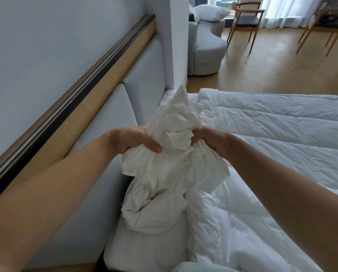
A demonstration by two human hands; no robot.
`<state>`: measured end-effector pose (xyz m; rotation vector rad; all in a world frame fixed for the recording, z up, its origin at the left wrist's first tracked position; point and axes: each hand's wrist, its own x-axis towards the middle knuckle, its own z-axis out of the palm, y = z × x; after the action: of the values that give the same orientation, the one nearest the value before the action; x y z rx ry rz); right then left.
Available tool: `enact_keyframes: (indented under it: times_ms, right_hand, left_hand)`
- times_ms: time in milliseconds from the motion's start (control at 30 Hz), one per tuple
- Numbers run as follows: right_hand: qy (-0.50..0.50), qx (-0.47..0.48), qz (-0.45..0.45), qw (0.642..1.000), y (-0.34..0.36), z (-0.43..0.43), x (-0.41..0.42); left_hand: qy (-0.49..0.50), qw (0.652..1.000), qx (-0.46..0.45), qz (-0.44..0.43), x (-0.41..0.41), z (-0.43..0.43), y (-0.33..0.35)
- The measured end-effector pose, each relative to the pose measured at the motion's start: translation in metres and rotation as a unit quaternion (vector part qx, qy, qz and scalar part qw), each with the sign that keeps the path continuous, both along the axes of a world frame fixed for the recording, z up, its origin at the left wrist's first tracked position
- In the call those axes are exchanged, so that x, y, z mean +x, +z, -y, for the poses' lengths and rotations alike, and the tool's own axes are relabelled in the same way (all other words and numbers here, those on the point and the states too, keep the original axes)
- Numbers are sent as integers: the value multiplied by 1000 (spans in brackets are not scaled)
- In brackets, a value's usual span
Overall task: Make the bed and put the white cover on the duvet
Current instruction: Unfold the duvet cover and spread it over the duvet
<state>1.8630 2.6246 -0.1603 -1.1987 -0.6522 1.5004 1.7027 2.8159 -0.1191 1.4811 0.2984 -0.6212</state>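
A bunched white cover [170,167] hangs in a crumpled mass above the head end of the bed. My left hand [133,141] grips it on its left side, thumb across the cloth. My right hand [211,142] grips gathered folds on its right side. The cover's lower part sags onto the mattress [140,250] near the headboard. A quilted white duvet [282,130] lies spread over the bed to the right, bare of any cover.
A padded grey headboard [113,122] with a wooden rail runs along the left wall. Beyond the bed stand a grey armchair [207,48] with a white pillow [211,11] and two wooden chairs [244,22] on the wood floor by the curtained window.
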Motion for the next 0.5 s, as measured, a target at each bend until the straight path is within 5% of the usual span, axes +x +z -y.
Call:
enact_keyframes:
  times_ms: [233, 500]
  right_hand:
    - [12, -20, 35, 999, 1, 1, 4]
    - [-32, -29, 98, 994, 7, -8, 1]
  left_hand:
    - [28, 998, 51, 1, -1, -11, 7]
    - [124, 991, -36, -19, -1, -6, 1]
